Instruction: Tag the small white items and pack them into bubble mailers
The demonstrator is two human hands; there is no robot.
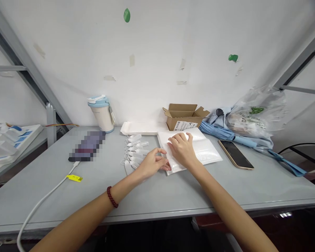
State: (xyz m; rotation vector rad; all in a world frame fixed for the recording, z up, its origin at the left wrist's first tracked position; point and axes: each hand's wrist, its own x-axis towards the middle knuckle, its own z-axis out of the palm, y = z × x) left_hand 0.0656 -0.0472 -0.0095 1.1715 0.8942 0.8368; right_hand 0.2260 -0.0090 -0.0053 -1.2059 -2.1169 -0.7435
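White plastic bags or sleeves (208, 148) lie flat in a loose pile on the grey table. My right hand (182, 147) rests on the pile with bent, spread fingers; its thumb is hidden underneath. At the left edge of the pile is my left hand (153, 161), thumb and fingers apart, their tips touching or very close to the plastic. Just left of that hand lies a row of several small white items with loop strings (133, 150), partly covered by the hand.
Behind stand an open cardboard box (184, 117), a flat white stack (145, 128) and a tumbler (103, 113). To the right lie a phone (236, 154), a folded blue umbrella (225, 132) and a clear plastic bag (252, 119). A blurred-out device (88, 146) has a white cable (48, 194).
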